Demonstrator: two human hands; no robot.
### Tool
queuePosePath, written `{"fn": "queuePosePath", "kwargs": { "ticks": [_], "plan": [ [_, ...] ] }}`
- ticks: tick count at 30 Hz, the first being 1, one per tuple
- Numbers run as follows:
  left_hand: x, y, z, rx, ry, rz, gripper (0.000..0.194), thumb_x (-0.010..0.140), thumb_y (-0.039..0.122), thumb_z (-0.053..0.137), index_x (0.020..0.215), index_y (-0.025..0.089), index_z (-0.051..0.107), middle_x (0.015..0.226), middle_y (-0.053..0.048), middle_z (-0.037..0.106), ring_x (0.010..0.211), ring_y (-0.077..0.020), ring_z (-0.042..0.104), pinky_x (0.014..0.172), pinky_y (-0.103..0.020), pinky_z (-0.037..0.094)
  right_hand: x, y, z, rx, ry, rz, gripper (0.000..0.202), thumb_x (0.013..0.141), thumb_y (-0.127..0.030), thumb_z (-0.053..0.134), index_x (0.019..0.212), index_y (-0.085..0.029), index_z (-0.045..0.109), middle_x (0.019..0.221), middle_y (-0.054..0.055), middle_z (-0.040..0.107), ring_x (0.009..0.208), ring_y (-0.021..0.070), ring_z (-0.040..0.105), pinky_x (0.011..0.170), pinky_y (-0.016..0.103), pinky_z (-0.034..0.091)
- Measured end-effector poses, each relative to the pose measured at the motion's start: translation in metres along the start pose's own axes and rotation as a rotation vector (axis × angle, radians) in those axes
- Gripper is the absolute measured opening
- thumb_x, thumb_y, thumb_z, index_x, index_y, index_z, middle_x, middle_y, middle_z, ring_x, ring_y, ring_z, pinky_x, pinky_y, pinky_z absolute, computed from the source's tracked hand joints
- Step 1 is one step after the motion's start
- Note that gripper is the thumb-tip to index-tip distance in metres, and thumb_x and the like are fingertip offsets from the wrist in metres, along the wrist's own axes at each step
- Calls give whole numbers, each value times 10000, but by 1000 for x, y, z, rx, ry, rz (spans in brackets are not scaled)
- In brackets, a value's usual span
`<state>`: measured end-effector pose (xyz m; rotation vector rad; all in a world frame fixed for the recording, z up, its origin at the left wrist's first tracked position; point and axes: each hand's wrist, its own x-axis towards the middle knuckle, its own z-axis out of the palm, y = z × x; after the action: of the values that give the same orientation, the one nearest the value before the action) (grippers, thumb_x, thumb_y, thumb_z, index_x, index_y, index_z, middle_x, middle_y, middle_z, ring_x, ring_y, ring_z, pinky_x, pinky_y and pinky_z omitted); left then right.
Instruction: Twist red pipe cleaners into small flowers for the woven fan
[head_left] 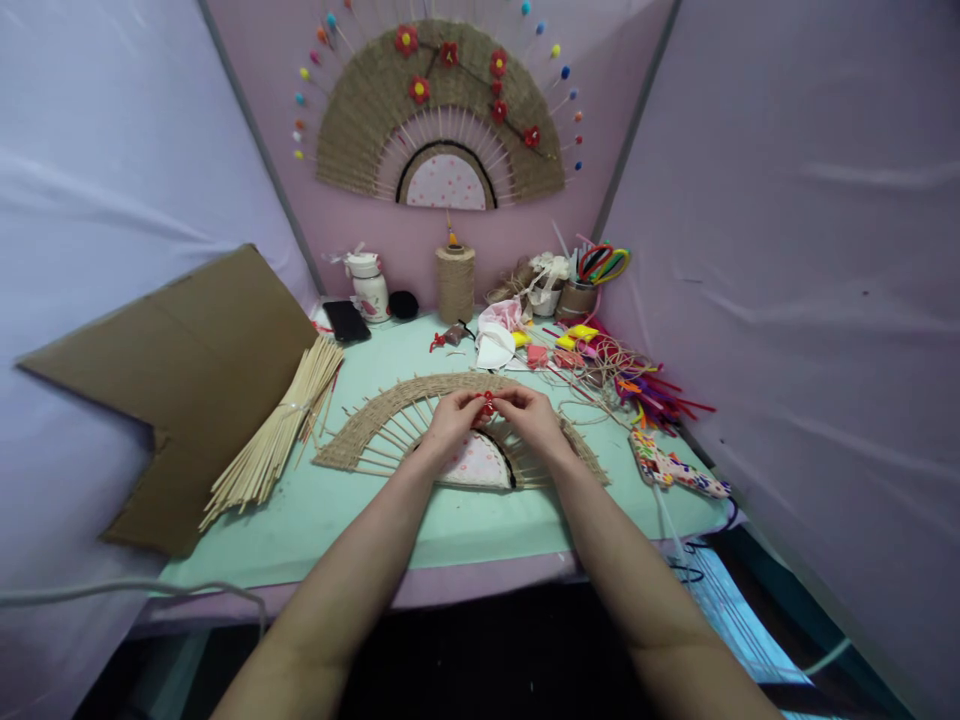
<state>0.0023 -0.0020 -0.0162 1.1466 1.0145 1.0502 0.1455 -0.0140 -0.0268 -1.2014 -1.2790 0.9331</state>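
A small red flower-like piece (488, 403) is pinched between the fingertips of both my hands, just above a woven fan. My left hand (454, 418) is closed on its left side, and my right hand (529, 418) grips it from the right. Beneath them the fan (390, 408) lies on the table, with a twine-woven band, thin wooden ribs and a white dotted half-circle (480, 462) edged in black. My hands and forearms hide part of its middle. The exact shape of the red piece is partly covered by my fingers.
Bundled sticks (274, 435) and cardboard (187, 370) lie left. A twine spool (455, 283), white bottle (367, 287) and phone (346, 321) stand or lie at the back. Craft scraps (592, 365) and a patterned glue gun (675, 468) are right. A finished fan (360, 130) hangs behind.
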Motion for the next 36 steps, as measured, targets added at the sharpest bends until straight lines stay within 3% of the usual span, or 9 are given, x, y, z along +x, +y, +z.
{"fn": "queuePosePath", "kwargs": {
  "ticks": [4, 7, 10, 14, 18, 22, 28, 32, 36],
  "plan": [
    [0, 0, 0, 22, 14, 12, 231, 708, 332, 672, 786, 115, 671, 730, -46, 663, 627, -110, 587, 623, -238, 468, -1, -3, 0, 1, 7, 8, 252, 661, -361, 701, 783, -141, 698, 773, 57, 714, 705, 163, 622, 697, 289, 484],
    [1, -3, -1, 49, 18, 37, 173, 675, 257, 702, 778, 121, 677, 678, -21, 652, 607, -103, 577, 596, -216, 450, -1, -2, 1, 17, -6, 8, 254, 657, -364, 700, 785, -144, 706, 770, 56, 716, 714, 169, 627, 707, 296, 482],
    [4, -5, -2, -7, 6, -9, 92, 724, 204, 636, 737, 116, 661, 603, -11, 624, 539, -91, 550, 553, -207, 427, 1, 1, 4, 32, -20, 25, 266, 655, -373, 697, 796, -148, 708, 761, 53, 715, 695, 168, 622, 689, 296, 476],
    [4, -1, -2, -63, 22, -20, 136, 762, 240, 615, 758, 109, 651, 634, -25, 640, 520, -86, 550, 539, -207, 429, 1, -1, 7, 4, 4, 12, 264, 648, -382, 688, 761, -143, 697, 729, 56, 706, 677, 167, 605, 654, 284, 462],
    [5, 5, -6, -122, 134, -24, 245, 799, 363, 599, 845, 124, 627, 622, -22, 645, 527, -103, 589, 521, -203, 428, 6, -20, 6, -35, 48, -4, 271, 649, -391, 677, 749, -139, 683, 662, 45, 676, 601, 151, 566, 575, 263, 428],
    [11, 7, -11, -154, 259, -10, 152, 805, 275, 589, 820, 124, 588, 563, -6, 626, 472, -91, 564, 495, -190, 401, 29, -46, 9, -99, 58, -81, 244, 647, -379, 654, 737, -153, 672, 668, 43, 668, 604, 157, 565, 578, 266, 430],
    [20, -3, -12, -205, 307, 37, 40, 765, 122, 560, 796, 134, 584, 536, 8, 614, 426, -89, 536, 443, -187, 349, 95, -55, 52, -198, 7, -70, 140, 636, -277, 580, 669, -162, 653, 585, 24, 631, 552, 150, 545, 514, 244, 396],
    [28, -11, -17, -216, 335, 91, 20, 774, 148, 555, 763, 143, 570, 510, 13, 598, 412, -86, 518, 445, -191, 343, 126, -42, 88, -207, -1, -54, 88, 615, -198, 557, 590, -159, 632, 516, 11, 598, 505, 137, 529, 484, 233, 383],
    [31, -13, -22, -224, 348, 113, 66, 763, 209, 584, 772, 144, 579, 523, 10, 605, 419, -88, 523, 444, -191, 337, 142, -25, 107, -215, 17, -12, 100, 623, -163, 527, 570, -162, 612, 511, 10, 601, 512, 133, 543, 473, 216, 387]
  ]
}}
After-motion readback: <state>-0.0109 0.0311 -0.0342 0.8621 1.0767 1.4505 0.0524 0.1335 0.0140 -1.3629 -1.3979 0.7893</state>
